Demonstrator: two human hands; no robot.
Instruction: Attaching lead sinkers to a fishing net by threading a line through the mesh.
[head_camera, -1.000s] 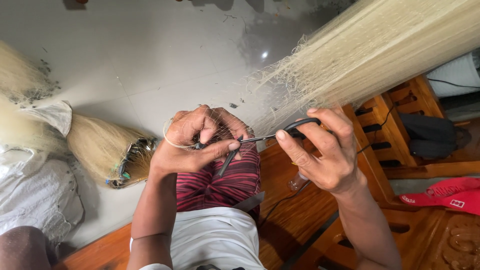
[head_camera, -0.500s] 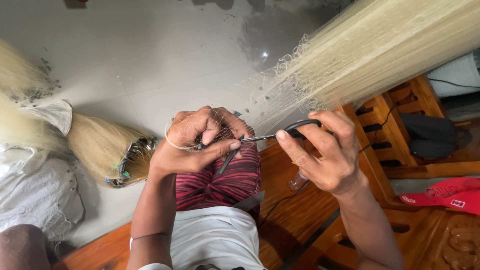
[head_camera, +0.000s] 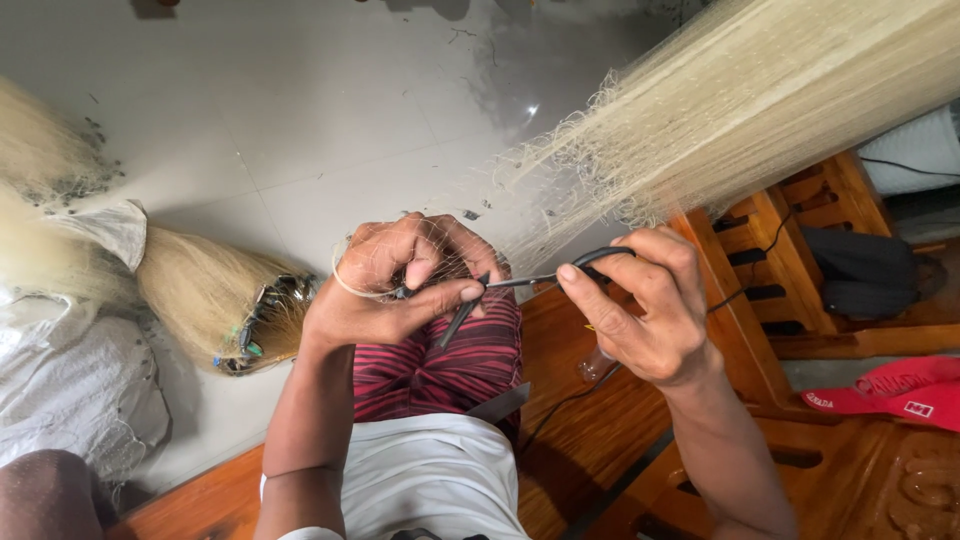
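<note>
A pale, fine-meshed net (head_camera: 760, 100) stretches from the upper right down to my hands. My left hand (head_camera: 395, 285) pinches a bunch of its mesh and thread, fingers curled, over my red striped lap (head_camera: 440, 365). My right hand (head_camera: 640, 305) grips the black handles of a pair of scissors (head_camera: 520, 285), whose blades point left and reach the mesh held by my left hand. The blade tips are partly hidden by my left fingers.
A bundled heap of pale net (head_camera: 210, 295) lies on the grey floor (head_camera: 250, 110) at left, beside a white cloth (head_camera: 70, 380). Carved wooden furniture (head_camera: 760, 270) stands at right, with a dark bag (head_camera: 870, 270) and a red cloth (head_camera: 890, 385).
Barely anything differs. My left fingers have shifted slightly on the mesh, while the scissors stay at the same spot.
</note>
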